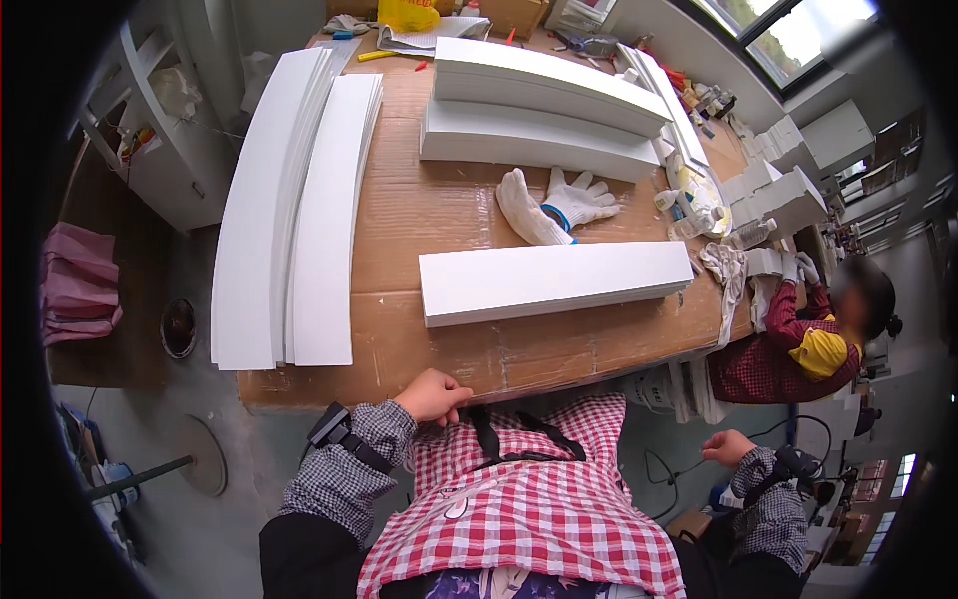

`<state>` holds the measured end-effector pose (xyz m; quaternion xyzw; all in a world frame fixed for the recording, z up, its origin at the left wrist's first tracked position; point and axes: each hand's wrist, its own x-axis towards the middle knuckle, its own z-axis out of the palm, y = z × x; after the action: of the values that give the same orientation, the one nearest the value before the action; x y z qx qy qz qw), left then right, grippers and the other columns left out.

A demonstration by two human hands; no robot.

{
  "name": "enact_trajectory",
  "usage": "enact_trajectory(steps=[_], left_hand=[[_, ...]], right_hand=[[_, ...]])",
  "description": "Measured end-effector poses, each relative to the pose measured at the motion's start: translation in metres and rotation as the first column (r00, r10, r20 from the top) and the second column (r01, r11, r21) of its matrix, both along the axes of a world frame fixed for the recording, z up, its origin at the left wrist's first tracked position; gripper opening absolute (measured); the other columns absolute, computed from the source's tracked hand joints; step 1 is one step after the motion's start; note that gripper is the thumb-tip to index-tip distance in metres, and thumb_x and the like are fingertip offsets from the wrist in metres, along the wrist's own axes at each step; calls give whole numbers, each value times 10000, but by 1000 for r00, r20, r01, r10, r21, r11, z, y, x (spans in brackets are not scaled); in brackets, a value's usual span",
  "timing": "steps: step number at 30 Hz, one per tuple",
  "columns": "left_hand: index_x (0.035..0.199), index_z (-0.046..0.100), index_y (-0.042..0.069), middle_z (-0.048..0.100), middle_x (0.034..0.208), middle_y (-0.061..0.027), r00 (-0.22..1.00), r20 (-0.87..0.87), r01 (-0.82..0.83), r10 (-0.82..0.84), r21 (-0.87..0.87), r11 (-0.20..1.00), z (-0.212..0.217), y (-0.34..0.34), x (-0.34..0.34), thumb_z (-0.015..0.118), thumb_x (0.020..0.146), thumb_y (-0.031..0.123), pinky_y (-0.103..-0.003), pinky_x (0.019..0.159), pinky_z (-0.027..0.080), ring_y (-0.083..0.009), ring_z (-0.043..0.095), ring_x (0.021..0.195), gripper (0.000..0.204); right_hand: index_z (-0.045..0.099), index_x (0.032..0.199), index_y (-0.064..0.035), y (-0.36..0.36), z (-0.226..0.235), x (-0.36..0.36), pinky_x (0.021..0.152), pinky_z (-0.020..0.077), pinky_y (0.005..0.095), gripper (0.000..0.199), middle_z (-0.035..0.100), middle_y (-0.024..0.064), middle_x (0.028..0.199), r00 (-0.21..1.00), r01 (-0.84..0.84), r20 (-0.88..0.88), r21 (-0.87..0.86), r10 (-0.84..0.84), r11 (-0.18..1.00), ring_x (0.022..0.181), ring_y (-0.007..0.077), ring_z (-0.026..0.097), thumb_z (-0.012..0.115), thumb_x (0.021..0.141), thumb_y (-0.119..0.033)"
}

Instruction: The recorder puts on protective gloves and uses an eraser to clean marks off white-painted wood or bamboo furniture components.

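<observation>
My left hand (435,396) is at the table's front edge, just above the top of my red checked apron (539,479). Its fingers are curled in and nothing shows in them. Off to the right, past the table's edge, my right hand (728,447) hangs in the air with loosely closed fingers and no visible object. Nearest my hands on the cardboard-covered table (399,349) lies a stack of white boards (554,280). Behind it are white work gloves (574,203) with blue cuffs. Two taller stacks of long white strips (264,220) stand at the left.
More white board stacks (544,120) lie farther back. Bottles (699,215) and a white cloth (728,270) crowd the right edge. A gloved co-worker (798,329) works at the right. A round stand base (205,454) is on the floor at left; cables (669,479) run at right.
</observation>
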<state>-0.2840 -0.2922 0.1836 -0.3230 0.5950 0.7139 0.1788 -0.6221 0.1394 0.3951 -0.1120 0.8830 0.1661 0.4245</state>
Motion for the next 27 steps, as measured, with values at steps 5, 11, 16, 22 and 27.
enact_trajectory(steps=[5,11,16,22,27], left_hand=[[812,709,-58,688,635,-106,989,63,-129,132,-46,991,8,7,-6,634,955,314,-262,454,506,-139,634,487,406],[747,703,-56,685,627,-109,843,223,-434,490,-255,864,14,30,-9,662,939,324,-273,474,517,-157,655,505,428],[672,661,-28,671,613,-104,523,148,-698,840,-491,521,1,80,-16,722,903,332,-279,466,496,-146,627,481,433],[755,679,-54,698,688,-118,501,325,-639,803,-487,595,-2,67,-28,759,888,327,-283,539,547,-172,689,579,412],[808,690,-88,719,743,-155,529,429,-620,732,-394,679,-5,58,-9,754,892,343,-290,573,569,-202,711,625,443]], right_hand=[[684,1202,-51,-44,-15,-63,922,525,355,426,732,119,1100,988,-156,-47,-221,150,963,1019,243,691,714,856,-297],[703,964,-90,-94,-147,-147,766,526,426,267,681,111,836,656,-749,-567,-569,499,338,787,321,646,730,800,-298],[644,657,-133,-121,-202,-178,596,500,442,226,629,74,651,581,-708,-575,-706,576,9,647,308,627,757,754,-304],[644,675,-137,-102,-215,-189,594,469,445,189,623,97,664,661,-607,-613,-776,433,-170,625,311,593,732,764,-278],[611,651,-124,-106,-203,-192,578,454,444,225,592,93,647,710,-527,-555,-827,433,-196,605,301,566,730,767,-276]])
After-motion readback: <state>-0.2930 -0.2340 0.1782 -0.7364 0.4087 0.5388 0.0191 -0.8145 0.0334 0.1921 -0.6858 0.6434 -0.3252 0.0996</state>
